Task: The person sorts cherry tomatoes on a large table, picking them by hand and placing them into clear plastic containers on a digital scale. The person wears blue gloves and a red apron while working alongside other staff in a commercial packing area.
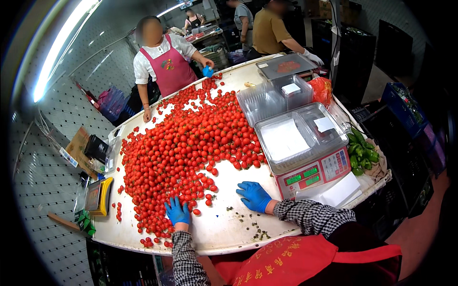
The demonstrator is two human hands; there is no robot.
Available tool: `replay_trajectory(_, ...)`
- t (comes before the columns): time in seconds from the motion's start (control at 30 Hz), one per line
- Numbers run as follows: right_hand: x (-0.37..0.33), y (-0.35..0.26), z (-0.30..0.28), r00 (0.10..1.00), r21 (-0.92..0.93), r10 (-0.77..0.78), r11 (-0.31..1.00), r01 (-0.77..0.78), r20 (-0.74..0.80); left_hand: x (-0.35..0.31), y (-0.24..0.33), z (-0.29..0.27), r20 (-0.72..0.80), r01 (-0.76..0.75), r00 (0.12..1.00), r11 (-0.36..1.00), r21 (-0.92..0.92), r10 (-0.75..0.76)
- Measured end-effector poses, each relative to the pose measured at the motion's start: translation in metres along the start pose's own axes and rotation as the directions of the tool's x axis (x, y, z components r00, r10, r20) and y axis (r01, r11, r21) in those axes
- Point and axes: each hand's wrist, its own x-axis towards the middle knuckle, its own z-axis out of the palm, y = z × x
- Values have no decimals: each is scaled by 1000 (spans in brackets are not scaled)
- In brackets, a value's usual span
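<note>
A big heap of red cherry tomatoes [191, 138] covers much of the white table [248, 219]. My left hand [177, 213], in a blue glove, rests at the heap's near edge with its fingers spread against the tomatoes. Loose tomatoes lie just right of it. On the bare tabletop my right hand [255, 197], gloved in blue too, lies with fingers stretched out, apart from the heap and holding nothing. Right of that hand stands a red and white digital scale [312, 174] bearing clear plastic trays [305, 152]. Small green stem bits [260, 234] are scattered near the table's front edge.
White paper sheets [339, 191] and green peppers [361, 151] lie right of the scale. A yellow-framed device [99, 196] stands at the left edge. Across the table, a person in a pink apron [167, 66] works by the tomatoes. Another scale [285, 66] sits at the far end.
</note>
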Motion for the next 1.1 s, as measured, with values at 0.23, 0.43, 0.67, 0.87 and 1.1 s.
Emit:
replay_trajectory(0.23, -2, 4, 6, 1000, 4, 4, 1000, -4, 7, -59, 37, -21, 72, -73, 994, 996, -48, 77)
replay_trajectory(0.43, -6, 6, 11, 1000, -8, -7, 1000, 8, 11, -105, 64, -25, 48, -199, 978, 979, -47, 201)
replay_trajectory(0.67, -3, 2, 4, 1000, -15, -5, 1000, 5, 19, -133, 68, -37, 56, -249, 965, 963, -103, 255)
replay_trajectory(0.87, -5, 6, 9, 999, -14, 12, 1000, -11, 51, -150, 67, -42, -33, -235, 972, 947, -220, 234)
replay_trajectory(1.1, -17, 31, 67, 990, 14, -138, 990, 138, -11, -193, 55, -44, -53, 35, 998, 999, -31, -36)
